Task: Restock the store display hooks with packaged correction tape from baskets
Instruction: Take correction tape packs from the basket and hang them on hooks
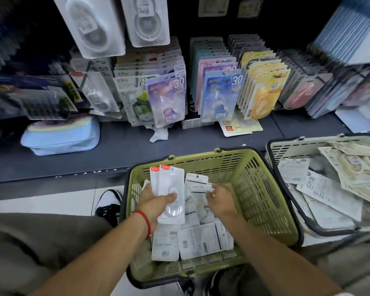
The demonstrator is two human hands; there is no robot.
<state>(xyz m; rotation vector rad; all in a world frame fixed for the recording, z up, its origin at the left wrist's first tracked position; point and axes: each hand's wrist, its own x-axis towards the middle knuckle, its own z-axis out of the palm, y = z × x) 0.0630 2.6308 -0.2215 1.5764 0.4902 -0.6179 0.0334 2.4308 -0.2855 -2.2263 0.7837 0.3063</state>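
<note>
A green basket (263,189) sits low in front of me with several white correction tape packs lying in it. My left hand (153,201) grips two clear blister packs with orange-red tops (171,189) upright over the basket. My right hand (219,201) reaches into the basket and pinches the edge of a white pack (198,184). Above, at the top left of the dark display, hang two large clear correction tape packs (94,26).
A cream basket (291,146) full of printed packs stands at the right. Rows of coloured tape packs (220,86) stand on the dark shelf (120,150), with a light blue pouch (60,137) at left. My shoe (108,204) is beside the green basket.
</note>
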